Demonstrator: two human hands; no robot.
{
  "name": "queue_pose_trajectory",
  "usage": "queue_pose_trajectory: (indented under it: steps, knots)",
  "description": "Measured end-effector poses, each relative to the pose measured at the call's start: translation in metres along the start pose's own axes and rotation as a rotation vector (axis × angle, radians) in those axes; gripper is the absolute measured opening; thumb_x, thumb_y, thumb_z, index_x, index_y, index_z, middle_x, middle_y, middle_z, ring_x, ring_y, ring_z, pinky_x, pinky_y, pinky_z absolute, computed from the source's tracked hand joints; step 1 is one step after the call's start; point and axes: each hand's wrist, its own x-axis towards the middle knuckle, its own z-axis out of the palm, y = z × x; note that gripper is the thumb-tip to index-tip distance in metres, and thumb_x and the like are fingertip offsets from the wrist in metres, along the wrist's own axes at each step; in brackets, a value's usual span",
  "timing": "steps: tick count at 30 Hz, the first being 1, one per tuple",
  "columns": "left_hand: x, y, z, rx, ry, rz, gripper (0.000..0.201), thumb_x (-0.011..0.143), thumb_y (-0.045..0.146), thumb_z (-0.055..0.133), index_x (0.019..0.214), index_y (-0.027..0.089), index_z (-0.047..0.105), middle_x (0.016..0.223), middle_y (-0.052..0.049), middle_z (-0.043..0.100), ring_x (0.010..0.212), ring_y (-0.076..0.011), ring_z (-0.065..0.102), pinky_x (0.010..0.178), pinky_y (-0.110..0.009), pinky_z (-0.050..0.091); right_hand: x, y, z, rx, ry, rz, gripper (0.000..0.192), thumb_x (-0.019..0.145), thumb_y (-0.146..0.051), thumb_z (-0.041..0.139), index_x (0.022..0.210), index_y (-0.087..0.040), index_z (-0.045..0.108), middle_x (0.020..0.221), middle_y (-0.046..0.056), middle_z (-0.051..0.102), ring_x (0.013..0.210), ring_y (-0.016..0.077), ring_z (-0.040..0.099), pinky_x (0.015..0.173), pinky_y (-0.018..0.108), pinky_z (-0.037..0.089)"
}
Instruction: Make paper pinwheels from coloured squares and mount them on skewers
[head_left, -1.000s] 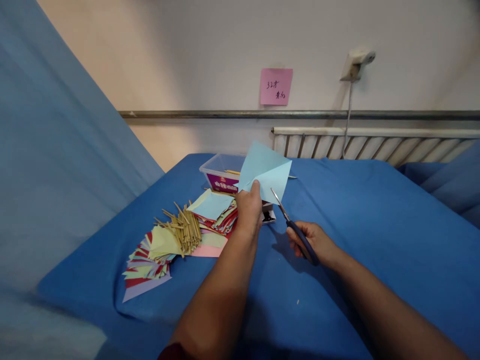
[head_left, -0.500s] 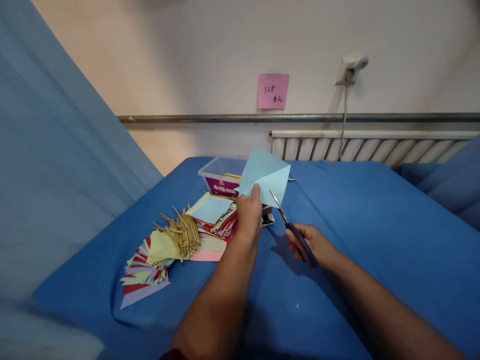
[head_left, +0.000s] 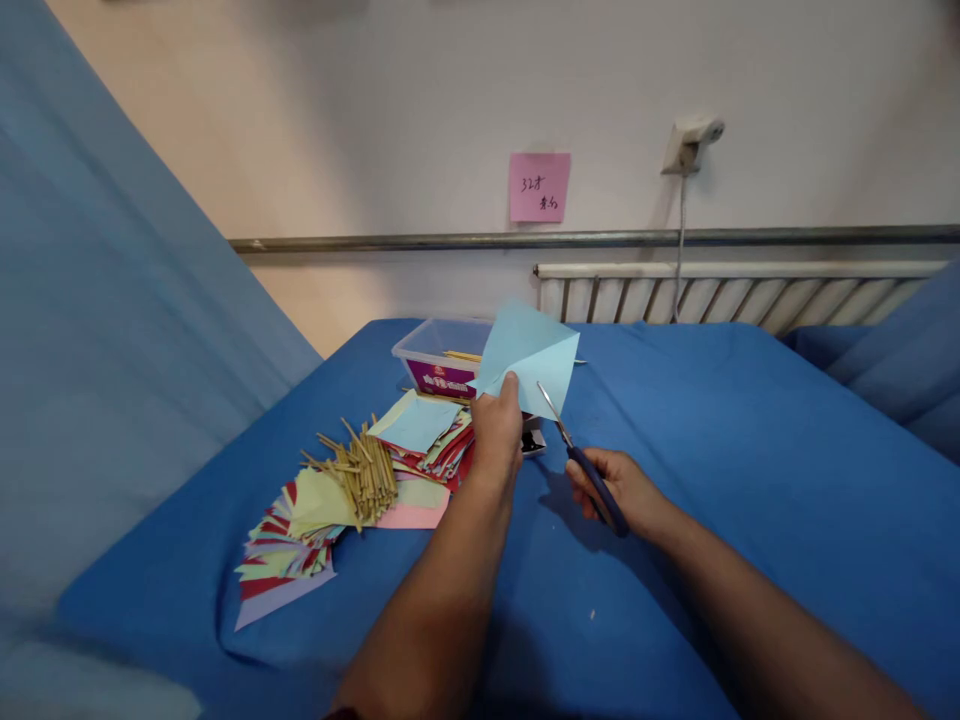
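My left hand point(head_left: 496, 432) pinches a folded light blue paper point(head_left: 531, 352) by its lower corner and holds it upright above the blue cloth. My right hand point(head_left: 619, 487) grips blue-handled scissors point(head_left: 579, 460). Their blades point up and to the left, with the tips at the paper's lower edge. Whether the blades are cutting into the paper I cannot tell.
Left of my hands lie a fan of coloured paper pieces point(head_left: 300, 530) and a bundle of thin sticks point(head_left: 366, 472). A clear plastic box point(head_left: 435, 356) stands behind them. The blue-covered table point(head_left: 750, 450) ends at a wall with a radiator point(head_left: 720, 296) and a pink note point(head_left: 538, 187).
Both hands keep their hold and have barely moved against each other. The view has tilted a little, so everything sits slightly lower and further left.
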Motion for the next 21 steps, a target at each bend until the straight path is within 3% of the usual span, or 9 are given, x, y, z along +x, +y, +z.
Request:
queue_pose_trajectory:
  steps: [21]
  knots:
    - [-0.0018, -0.0001, -0.0003, 0.021, -0.02, -0.015, 0.03, 0.075, 0.038, 0.066, 0.093, 0.014, 0.071, 0.096, -0.009, 0.074, 0.096, -0.0243, 0.068, 0.088, -0.036, 0.05, 0.0023, 0.0047, -0.0003, 0.021, 0.011, -0.024, 0.043, 0.079, -0.058, 0.062, 0.069, -0.018, 0.053, 0.055, -0.003, 0.054, 0.043, 0.0083, 0.05, 0.042, 0.021, 0.038]
